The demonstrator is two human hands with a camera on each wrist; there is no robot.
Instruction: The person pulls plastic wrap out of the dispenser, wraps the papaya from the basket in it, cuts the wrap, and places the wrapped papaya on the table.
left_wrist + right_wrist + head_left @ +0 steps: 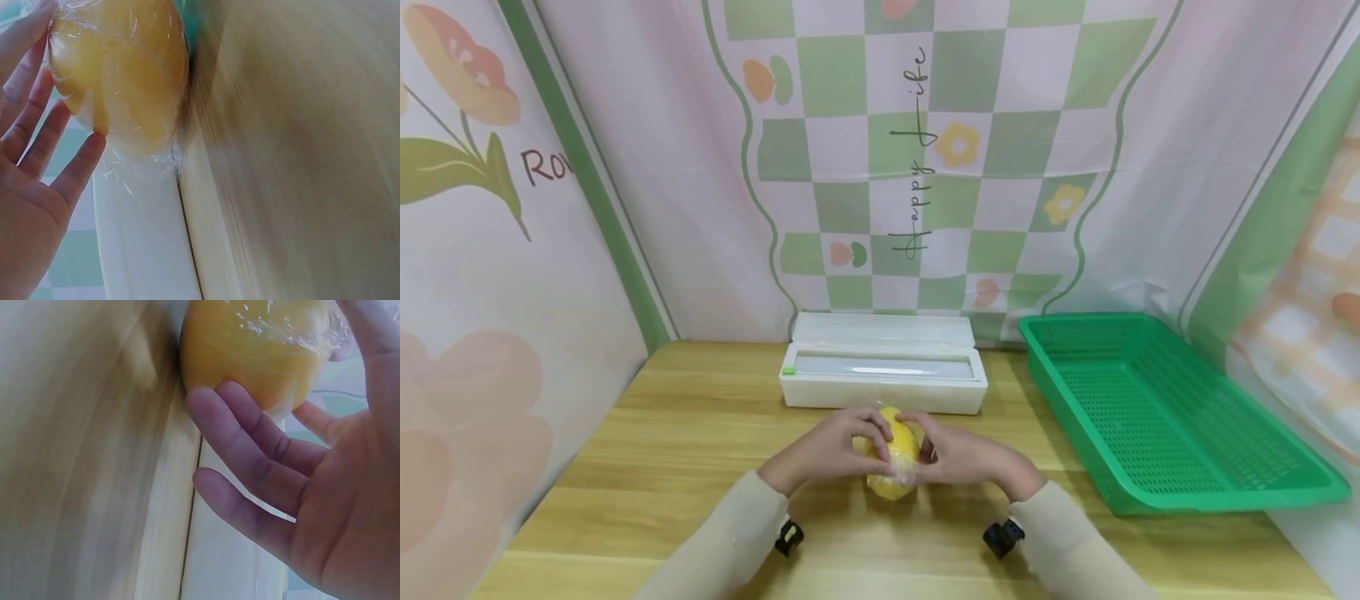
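A yellow oval fruit, wrapped in clear cling film, is between the two hands at the middle of the table in the head view. My left hand holds its left side, thumb and fingers curved at the film. From the other side my right hand grips it, index finger on its far end and thumb near the film. Film wrinkles across the fruit's near half and hangs past its edge in the left wrist view. In the right wrist view some fingers lie along the fruit's lower side, with the lowest finger apart from it.
Right behind the hands stands a white cling film dispenser box, its lid raised and a roll inside. A green perforated basket occupies the table's right side. Patterned cloth hangs behind the wooden table.
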